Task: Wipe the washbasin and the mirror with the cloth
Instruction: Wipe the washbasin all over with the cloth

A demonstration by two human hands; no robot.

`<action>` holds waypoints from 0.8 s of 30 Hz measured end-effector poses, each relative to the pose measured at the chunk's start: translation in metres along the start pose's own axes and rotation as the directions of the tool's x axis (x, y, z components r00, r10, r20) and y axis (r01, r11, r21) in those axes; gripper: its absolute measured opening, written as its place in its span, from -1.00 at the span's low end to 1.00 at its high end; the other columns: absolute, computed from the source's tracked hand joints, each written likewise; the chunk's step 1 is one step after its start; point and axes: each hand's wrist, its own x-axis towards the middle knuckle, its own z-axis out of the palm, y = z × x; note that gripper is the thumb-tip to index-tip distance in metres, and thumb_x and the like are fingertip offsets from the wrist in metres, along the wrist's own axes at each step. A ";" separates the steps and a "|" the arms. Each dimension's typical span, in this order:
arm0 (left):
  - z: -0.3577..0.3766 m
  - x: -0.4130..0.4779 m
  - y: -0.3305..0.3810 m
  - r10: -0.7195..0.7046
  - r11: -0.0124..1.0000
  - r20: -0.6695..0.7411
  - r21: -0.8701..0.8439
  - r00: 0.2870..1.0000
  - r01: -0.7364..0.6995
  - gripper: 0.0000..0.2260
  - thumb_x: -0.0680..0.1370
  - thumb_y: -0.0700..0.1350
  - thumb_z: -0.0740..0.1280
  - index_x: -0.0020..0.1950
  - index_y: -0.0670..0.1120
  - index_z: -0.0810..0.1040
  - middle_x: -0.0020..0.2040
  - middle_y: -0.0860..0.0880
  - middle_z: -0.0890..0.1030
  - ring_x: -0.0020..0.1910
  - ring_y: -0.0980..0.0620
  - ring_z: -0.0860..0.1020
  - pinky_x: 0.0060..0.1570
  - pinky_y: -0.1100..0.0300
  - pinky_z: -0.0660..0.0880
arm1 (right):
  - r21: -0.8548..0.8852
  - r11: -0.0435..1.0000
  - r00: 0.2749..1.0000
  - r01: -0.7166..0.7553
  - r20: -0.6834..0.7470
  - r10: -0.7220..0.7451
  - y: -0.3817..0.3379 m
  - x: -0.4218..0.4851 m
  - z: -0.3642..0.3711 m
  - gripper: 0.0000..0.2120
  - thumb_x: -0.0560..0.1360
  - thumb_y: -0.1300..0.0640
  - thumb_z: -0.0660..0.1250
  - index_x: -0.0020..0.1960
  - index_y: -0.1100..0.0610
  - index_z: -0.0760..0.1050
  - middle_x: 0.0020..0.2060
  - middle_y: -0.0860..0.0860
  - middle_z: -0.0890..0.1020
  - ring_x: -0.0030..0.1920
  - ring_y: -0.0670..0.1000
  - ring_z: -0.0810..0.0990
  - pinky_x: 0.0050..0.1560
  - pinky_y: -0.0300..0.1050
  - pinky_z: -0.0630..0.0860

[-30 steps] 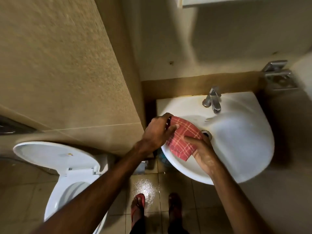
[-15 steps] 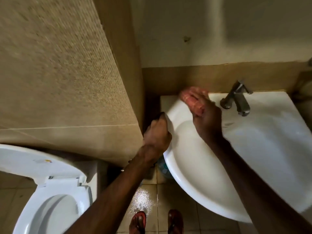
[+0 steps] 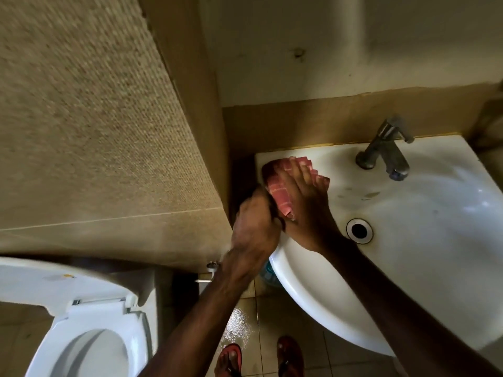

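The white washbasin (image 3: 424, 268) fills the right half of the view, with its drain hole (image 3: 359, 230) near the middle. A red checked cloth (image 3: 277, 186) lies on the basin's back-left rim. My right hand (image 3: 304, 202) presses flat on the cloth, fingers spread over it. My left hand (image 3: 255, 229) grips the basin's left edge, just beside the cloth. The mirror is out of view.
A metal tap (image 3: 386, 151) stands at the back of the basin, with brownish marks on the bowl below it. A toilet with raised lid (image 3: 81, 322) sits at lower left. A tiled wall is at left. My sandalled feet (image 3: 258, 357) stand on wet floor tiles.
My right hand has slid the cloth from the bowl's front left up to the back-left rim, then slightly toward me. My left hand stays on the basin's left edge.
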 end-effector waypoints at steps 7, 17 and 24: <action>-0.003 -0.002 0.003 -0.079 0.997 0.012 0.006 0.997 0.079 -0.61 0.50 -0.29 0.30 0.34 -0.21 0.47 0.23 -0.15 0.58 0.23 -0.16 0.54 0.26 0.04 0.48 | -0.076 0.990 0.990 0.122 -0.059 -0.127 -0.013 0.020 0.014 -0.43 0.60 -0.13 0.08 0.58 -0.03 0.35 0.61 0.08 0.30 0.65 0.21 0.12 0.60 0.30 0.01; 0.003 0.008 0.019 0.026 0.998 -0.055 0.066 0.998 -0.022 -0.57 0.57 -0.19 0.31 0.45 -0.16 0.39 0.31 -0.14 0.55 0.33 -0.14 0.51 0.27 0.11 0.43 | 0.007 1.000 0.997 0.019 -0.080 -0.018 0.009 0.030 0.001 -0.51 0.65 -0.07 0.09 0.57 -0.10 0.34 0.58 -0.07 0.35 0.65 0.02 0.13 0.62 0.07 -0.04; -0.003 0.017 0.023 -0.037 0.978 0.037 0.206 0.999 0.029 -0.53 0.61 -0.24 0.26 0.53 -0.11 0.30 0.43 -0.09 0.42 0.40 -0.07 0.44 0.35 0.15 0.39 | -0.090 0.993 0.986 -0.078 -0.153 0.063 0.069 0.022 -0.010 -0.51 0.68 -0.02 0.10 0.59 -0.04 0.32 0.57 0.00 0.38 0.62 0.10 0.25 0.55 0.19 0.20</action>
